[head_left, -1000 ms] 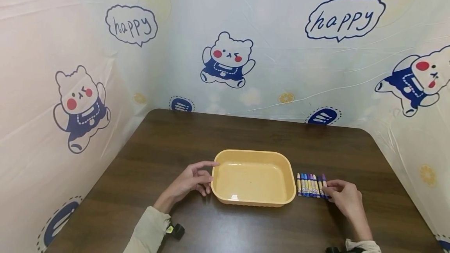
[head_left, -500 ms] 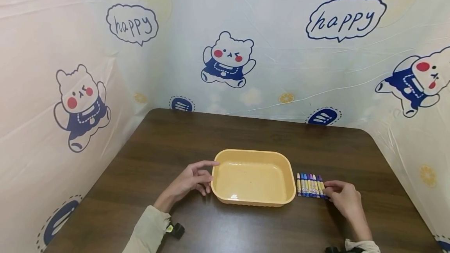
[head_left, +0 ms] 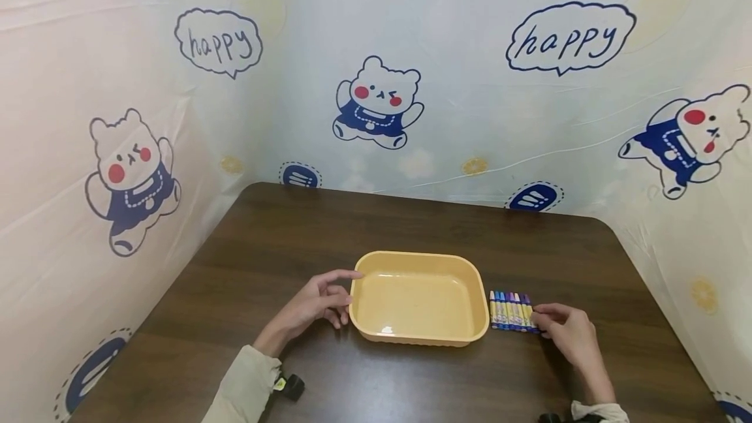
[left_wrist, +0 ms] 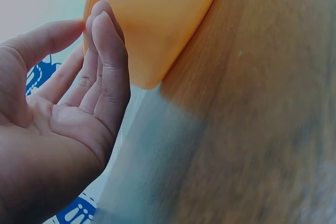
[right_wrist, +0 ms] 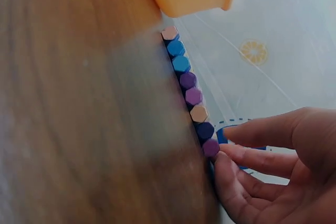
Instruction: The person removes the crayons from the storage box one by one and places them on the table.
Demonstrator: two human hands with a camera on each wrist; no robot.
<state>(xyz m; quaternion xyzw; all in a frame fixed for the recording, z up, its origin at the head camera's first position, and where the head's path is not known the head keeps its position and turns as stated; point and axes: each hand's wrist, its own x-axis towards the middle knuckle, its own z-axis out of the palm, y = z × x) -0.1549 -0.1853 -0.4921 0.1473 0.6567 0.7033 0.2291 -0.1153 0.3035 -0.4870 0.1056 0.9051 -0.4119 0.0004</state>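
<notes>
A yellow plastic basin [head_left: 420, 299] stands on the brown table. My left hand [head_left: 317, 302] holds its left rim between thumb and fingers, with a fingertip over the edge. In the left wrist view, the fingers [left_wrist: 107, 51] are bent up against the basin wall [left_wrist: 157, 19]. Right of the basin lies a row of several crayons [head_left: 508, 311], side by side, with yellow wrappers and coloured ends. My right hand [head_left: 570, 331] pinches the purple crayon [right_wrist: 210, 148] at the row's right end. In the right wrist view, the crayons' hexagonal ends line up, the far one close to the basin.
The dark wooden table [head_left: 376, 384] extends on all sides of the basin. A pale curtain [head_left: 458, 116] printed with bears surrounds its back and sides. Dark cameras [head_left: 289, 386] are strapped at the wrists.
The right hand has shifted slightly left with the purple crayon, and the gap at the row's right end has closed. The left hand stays at the basin rim. The head view has shifted slightly.
</notes>
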